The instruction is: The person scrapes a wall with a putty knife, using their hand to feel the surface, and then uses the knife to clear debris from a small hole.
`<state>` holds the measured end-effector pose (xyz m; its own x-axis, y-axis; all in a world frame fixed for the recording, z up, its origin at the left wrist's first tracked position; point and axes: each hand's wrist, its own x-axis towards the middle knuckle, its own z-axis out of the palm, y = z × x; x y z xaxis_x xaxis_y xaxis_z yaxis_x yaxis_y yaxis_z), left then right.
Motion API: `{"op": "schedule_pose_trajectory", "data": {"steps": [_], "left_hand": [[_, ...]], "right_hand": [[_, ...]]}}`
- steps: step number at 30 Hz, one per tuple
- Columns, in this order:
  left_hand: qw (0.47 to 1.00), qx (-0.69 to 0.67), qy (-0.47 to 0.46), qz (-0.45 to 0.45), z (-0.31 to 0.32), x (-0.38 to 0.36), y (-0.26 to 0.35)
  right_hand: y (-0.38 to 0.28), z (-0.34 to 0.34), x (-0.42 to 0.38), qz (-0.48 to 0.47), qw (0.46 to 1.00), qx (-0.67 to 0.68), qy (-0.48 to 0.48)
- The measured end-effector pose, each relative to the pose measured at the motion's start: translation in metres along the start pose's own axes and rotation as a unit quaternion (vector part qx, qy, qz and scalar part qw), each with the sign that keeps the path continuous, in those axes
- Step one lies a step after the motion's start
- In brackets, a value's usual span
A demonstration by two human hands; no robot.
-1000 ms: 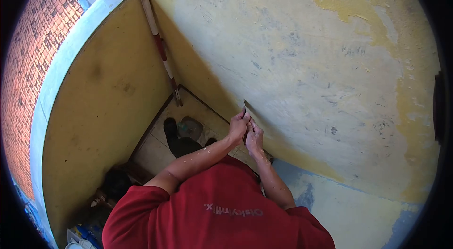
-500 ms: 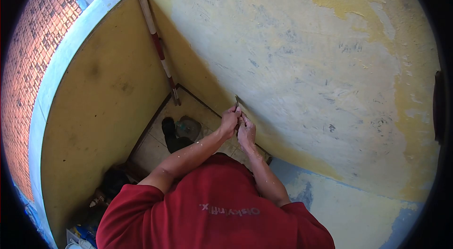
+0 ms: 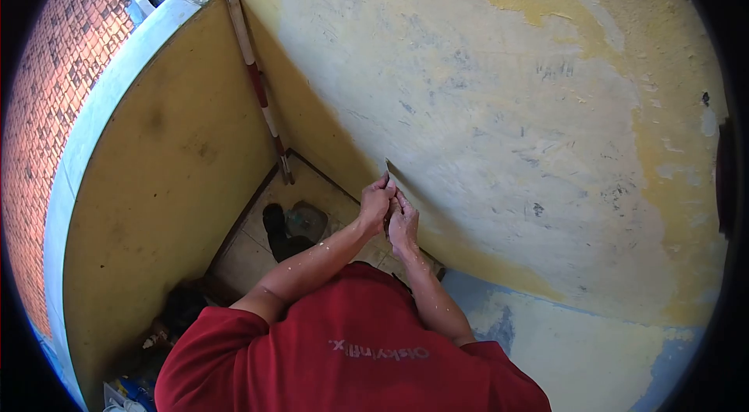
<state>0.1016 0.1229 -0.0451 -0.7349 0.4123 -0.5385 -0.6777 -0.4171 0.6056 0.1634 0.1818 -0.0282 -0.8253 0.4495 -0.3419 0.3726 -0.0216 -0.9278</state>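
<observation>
A scraper (image 3: 388,168) with a thin flat blade is held in both hands, its tip at the lower left part of the scraped wall (image 3: 468,92). My left hand (image 3: 376,201) is closed round it near the blade. Just below and to the right, my right hand (image 3: 403,226) grips the same tool. Most of the handle is hidden by the fingers. Pale flecks dot both forearms. The wall has a large whitish patch with dark scratches, ringed by yellow paint.
A red and white pole (image 3: 255,76) leans in the corner. On the tiled floor (image 3: 248,244) are a dark boot (image 3: 275,223) and a greyish round item (image 3: 306,221). A low yellow wall (image 3: 148,170) with a light blue ledge (image 3: 78,147) bounds the left; various items lie at its foot.
Both hands and the scraper have shifted slightly left, and more of the blade shows. The view has moved a little against the wall.
</observation>
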Motion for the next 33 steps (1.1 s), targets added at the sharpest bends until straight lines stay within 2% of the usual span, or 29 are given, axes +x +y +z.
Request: {"op": "schedule_pose_trajectory", "data": {"steps": [2, 3, 4, 6, 7, 8, 10, 12, 14, 15, 18, 19, 20, 22, 24, 26, 27, 29, 30, 32, 33], "left_hand": [[0.998, -0.032, 0.033, 0.040, 0.000, 0.000, -0.002], [1.000, 0.016, 0.002, 0.012, 0.001, -0.006, 0.000], [1.000, 0.015, 0.003, 0.014, 0.007, -0.012, 0.004], [0.995, 0.019, 0.060, 0.076, 0.025, -0.021, 0.006], [0.997, 0.024, 0.043, 0.054, 0.012, -0.013, 0.005], [0.997, 0.025, 0.040, 0.055, 0.001, -0.005, 0.007], [0.998, -0.003, 0.018, 0.057, -0.010, 0.002, 0.012], [0.996, -0.031, 0.026, 0.076, -0.005, 0.000, 0.010], [0.997, 0.070, 0.013, 0.002, 0.003, -0.014, 0.014], [0.996, -0.018, 0.056, 0.066, 0.010, -0.006, 0.004], [0.997, -0.051, 0.048, 0.044, -0.036, 0.042, -0.006], [0.994, -0.072, 0.061, 0.059, -0.020, 0.023, 0.020], [0.994, -0.072, 0.062, 0.061, -0.023, 0.025, 0.018], [0.995, -0.097, 0.020, 0.035, -0.034, 0.026, 0.006], [0.996, -0.082, 0.001, 0.023, -0.025, 0.020, -0.003], [0.991, -0.133, 0.028, 0.016, -0.008, 0.012, -0.002], [0.993, -0.112, 0.013, 0.019, -0.029, 0.036, -0.015], [0.995, -0.093, 0.022, 0.003, -0.058, 0.056, -0.014], [0.997, -0.077, 0.030, -0.004, -0.062, 0.063, -0.009], [0.995, -0.089, 0.032, -0.012, -0.046, 0.045, 0.000], [0.991, -0.131, 0.033, -0.014, -0.027, 0.024, 0.006]], "right_hand": [[0.013, 0.000, 0.001, 0.001, 0.999, 0.030, -0.025], [-0.002, -0.007, -0.007, 0.075, 0.995, 0.064, -0.027], [-0.017, -0.010, -0.012, 0.074, 0.995, 0.064, -0.030], [-0.036, -0.014, -0.018, 0.106, 0.993, 0.044, -0.023], [-0.004, 0.000, -0.003, 0.004, 0.995, 0.099, -0.003], [0.007, 0.006, 0.006, 0.002, 0.995, 0.100, -0.001], [0.015, 0.012, 0.017, -0.014, 0.999, 0.012, -0.028], [0.005, 0.002, 0.014, -0.016, 0.998, 0.047, -0.042], [-0.037, -0.015, -0.005, 0.065, 0.995, -0.005, -0.077], [-0.039, -0.006, -0.004, 0.045, 0.998, -0.017, -0.042], [-0.018, 0.020, 0.027, 0.054, 0.993, -0.089, -0.053], [-0.010, 0.028, 0.034, 0.034, 0.988, -0.144, -0.037], [-0.004, 0.028, 0.036, 0.033, 0.988, -0.143, -0.038], [0.001, 0.023, 0.027, -0.037, 0.981, -0.189, -0.026], [-0.002, 0.013, 0.018, -0.019, 0.981, -0.192, -0.010], [-0.003, 0.005, 0.018, -0.016, 0.985, -0.169, -0.012], [-0.008, 0.013, 0.023, -0.015, 0.985, -0.170, -0.011], [-0.017, 0.039, 0.033, 0.062, 0.969, -0.237, -0.028], [-0.012, 0.039, 0.035, 0.061, 0.970, -0.235, -0.027], [0.006, 0.038, 0.035, -0.050, 0.972, -0.229, -0.012], [0.000, 0.027, 0.026, -0.037, 0.975, -0.220, -0.017]]}}
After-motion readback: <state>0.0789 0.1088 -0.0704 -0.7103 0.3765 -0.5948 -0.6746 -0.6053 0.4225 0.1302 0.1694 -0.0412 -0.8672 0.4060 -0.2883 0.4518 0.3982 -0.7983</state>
